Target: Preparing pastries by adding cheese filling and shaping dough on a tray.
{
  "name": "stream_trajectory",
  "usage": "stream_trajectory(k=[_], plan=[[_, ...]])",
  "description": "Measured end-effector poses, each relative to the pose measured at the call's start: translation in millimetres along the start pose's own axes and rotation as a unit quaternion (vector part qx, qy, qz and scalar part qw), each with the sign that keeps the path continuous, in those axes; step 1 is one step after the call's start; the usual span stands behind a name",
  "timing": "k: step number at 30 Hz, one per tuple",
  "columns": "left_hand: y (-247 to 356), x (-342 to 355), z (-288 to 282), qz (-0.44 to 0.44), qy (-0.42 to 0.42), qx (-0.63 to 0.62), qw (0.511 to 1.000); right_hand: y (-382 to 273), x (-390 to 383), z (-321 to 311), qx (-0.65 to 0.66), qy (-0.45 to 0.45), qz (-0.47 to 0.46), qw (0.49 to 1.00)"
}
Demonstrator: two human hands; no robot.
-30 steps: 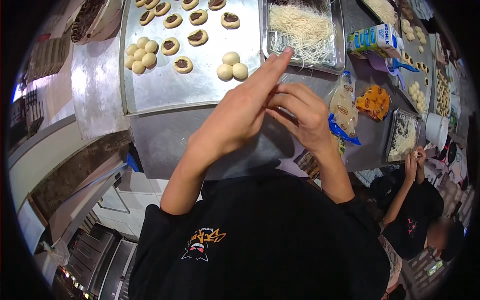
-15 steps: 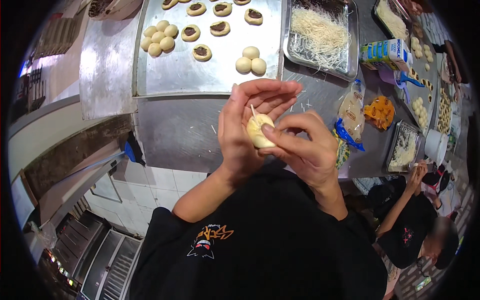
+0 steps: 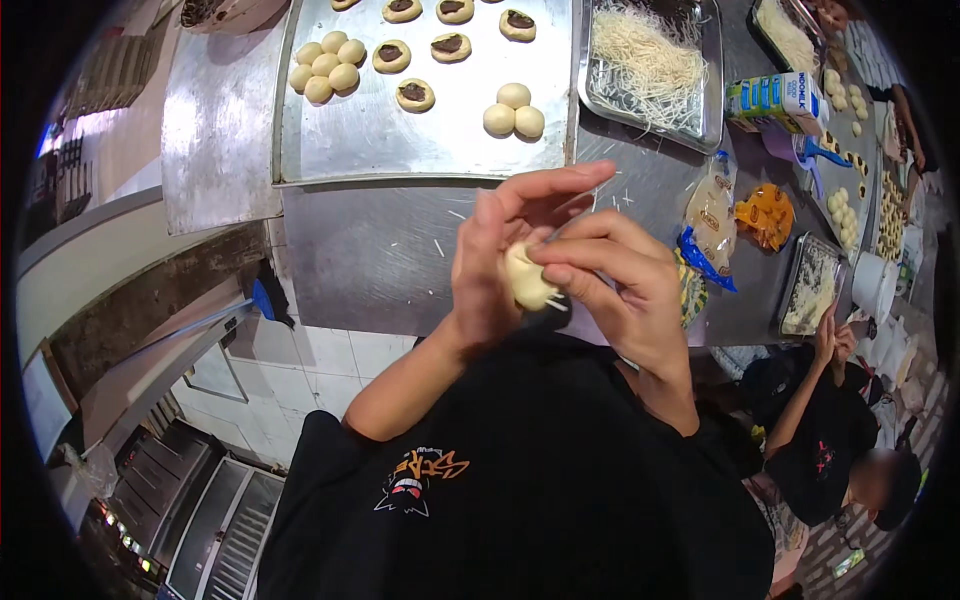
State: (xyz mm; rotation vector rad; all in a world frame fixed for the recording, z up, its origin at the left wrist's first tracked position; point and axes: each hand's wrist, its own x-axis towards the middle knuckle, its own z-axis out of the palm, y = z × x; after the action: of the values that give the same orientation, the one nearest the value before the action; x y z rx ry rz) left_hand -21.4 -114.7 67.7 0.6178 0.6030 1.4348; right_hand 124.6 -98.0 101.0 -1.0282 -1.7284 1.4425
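Note:
A pale piece of dough (image 3: 527, 277) rests in the palm of my left hand (image 3: 482, 268), which is cupped around it with the fingers raised. My right hand (image 3: 632, 285) pinches the dough's edge between thumb and fingers. Several thin white cheese shreds stick out at the dough's lower side, and what lies inside it is hidden. Beyond my hands is a metal baking tray (image 3: 350, 165). It carries dough balls (image 3: 514, 108) in two clusters and flattened dough rounds (image 3: 415, 96) topped with dark brown filling.
Shredded cheese (image 3: 650, 65) fills part of a metal pan (image 3: 597, 105) at back right. Nearby are a milk carton (image 3: 775, 103), a clear bag (image 3: 712, 215) and an orange packet (image 3: 766, 215). Loose shreds lie on the metal table (image 3: 350, 260). A co-worker (image 3: 815, 440) sits at right.
The dough has turned in my left hand, so the cheese shreds now show at its lower side. My right fingers have shifted their pinch, and the view has moved slightly.

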Motion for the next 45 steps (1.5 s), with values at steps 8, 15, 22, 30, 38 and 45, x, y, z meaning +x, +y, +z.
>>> stream_trajectory(k=[8, 15, 22, 30, 38, 45], plan=[[20, -13, -15, -0.127, 0.1, -0.073, 0.984, -10, -9, 29, -0.137, 0.004, -0.093, 0.986], [48, -20, -33, -0.217, 0.057, -0.072, 0.972, -15, -17, 72, -0.109, 0.103, -0.041, 0.988], [55, -50, -59, -0.072, 0.047, -0.014, 0.996, -15, -12, 102, -0.051, 0.077, -0.001, 0.996], [77, -47, -78, -0.095, 0.073, -0.021, 0.993, -19, -5, 135, -0.013, 0.096, 0.013, 0.995], [91, -43, -101, -0.24, 0.092, -0.167, 0.952, -15, 1, 142, -0.044, 0.056, -0.019, 0.997], [85, -46, -115, -0.284, 0.118, -0.174, 0.935, -14, 21, 139, -0.108, -0.001, -0.096, 0.989]])
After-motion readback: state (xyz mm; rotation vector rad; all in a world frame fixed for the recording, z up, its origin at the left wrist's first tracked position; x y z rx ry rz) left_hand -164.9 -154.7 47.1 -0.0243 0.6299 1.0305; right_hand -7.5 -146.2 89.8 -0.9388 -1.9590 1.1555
